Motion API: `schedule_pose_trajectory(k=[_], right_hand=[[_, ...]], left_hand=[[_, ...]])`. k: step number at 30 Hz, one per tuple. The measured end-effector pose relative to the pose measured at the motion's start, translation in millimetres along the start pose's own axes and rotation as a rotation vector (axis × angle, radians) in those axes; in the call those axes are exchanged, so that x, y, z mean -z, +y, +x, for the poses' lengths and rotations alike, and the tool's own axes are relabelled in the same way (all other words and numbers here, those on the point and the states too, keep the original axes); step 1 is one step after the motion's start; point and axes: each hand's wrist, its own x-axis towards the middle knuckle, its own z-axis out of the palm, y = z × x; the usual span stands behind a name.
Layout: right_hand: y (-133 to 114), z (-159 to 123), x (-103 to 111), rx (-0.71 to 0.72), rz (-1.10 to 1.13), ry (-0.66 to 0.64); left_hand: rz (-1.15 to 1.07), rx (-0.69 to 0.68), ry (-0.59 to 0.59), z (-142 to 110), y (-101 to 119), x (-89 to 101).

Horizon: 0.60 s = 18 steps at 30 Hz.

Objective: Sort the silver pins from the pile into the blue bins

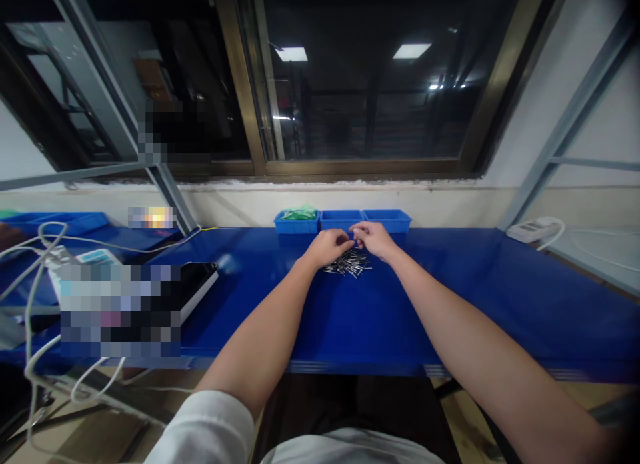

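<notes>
A loose pile of slender, shiny metal pieces (350, 265), like screws or pins, lies on the blue tabletop (360, 317). My left hand (327, 247) is over the pile's left back side, its fingers curled and closed. Facing it from the right, my right hand (373, 239) has its thumb and fingers drawn together in a pinch. The fingertips of both hands come close to each other above the far side of the pile. Whatever small thing either hand holds is too small to make out.
Behind my hands stand joined blue bins: a left one (296, 223) with green bags, a middle one (340, 219) and a right one (387, 219). A dark device (200, 277) and white cables (33, 357) lie left. A white power strip (533, 229) sits right, beside a metal frame post.
</notes>
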Motion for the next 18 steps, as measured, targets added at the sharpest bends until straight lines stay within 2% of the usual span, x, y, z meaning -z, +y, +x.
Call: schedule_pose_trajectory(k=[5,11,18], right_hand=[[-2.7,-1.3,-3.3,-0.025,0.069,0.017],[-6.1,-1.8,-2.4,-0.022,-0.029,0.104],[-7.2,-1.8,-3.3,-0.018,-0.018,0.084]], left_hand=[[0.036,-0.025,0.012,1.5,-2.2,-2.9],[0.089,-0.042,0.074,2.4,-4.9,-4.3],[0.081,-0.046,0.053,2.6,-1.2,-2.2]])
